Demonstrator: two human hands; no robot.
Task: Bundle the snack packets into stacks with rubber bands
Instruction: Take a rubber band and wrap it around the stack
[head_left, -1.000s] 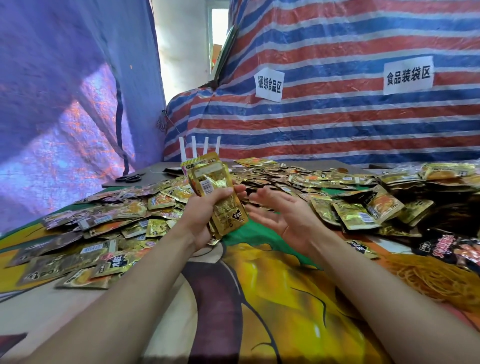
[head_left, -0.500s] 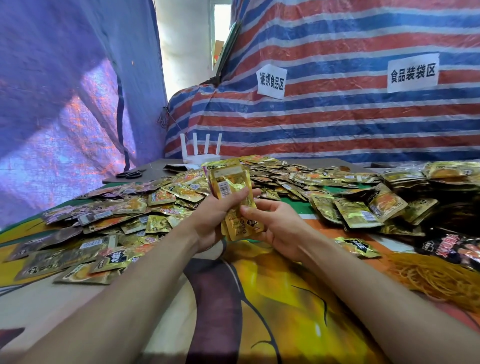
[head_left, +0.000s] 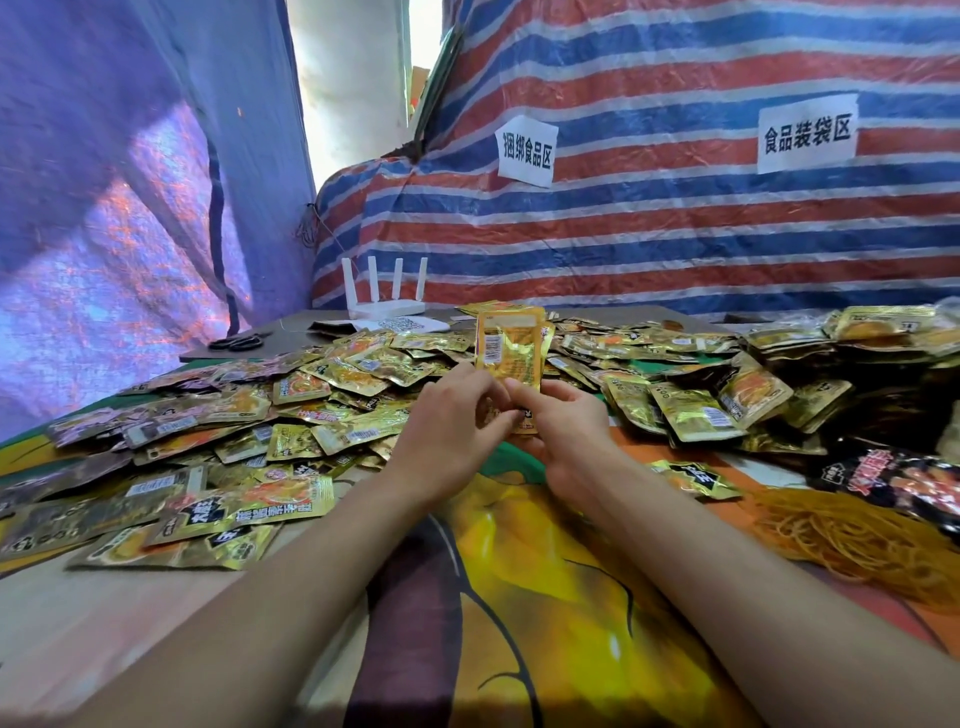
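Left white paper sign (head_left: 527, 151) on the striped tarp (head_left: 675, 234) has black handwritten characters: 捆绑食品区. Right white paper sign (head_left: 807, 134), same tarp, black print: 食品装袋区. Both are fully legible.

White sheet (head_left: 400, 325) on the counter (head_left: 291, 332) in front of the router (head_left: 387, 306) carries a QR-type code; no words can be made out on it.

Upright packet stack (head_left: 511, 348) shows a white barcode label on its front face, digits too small to read.

Gold packet (head_left: 249, 506) at near left has large white and red Chinese characters, too skewed to read reliably. Black packet (head_left: 893, 475) at far right has red characters, blurred. Other loose packets show barcode labels, all unreadable.
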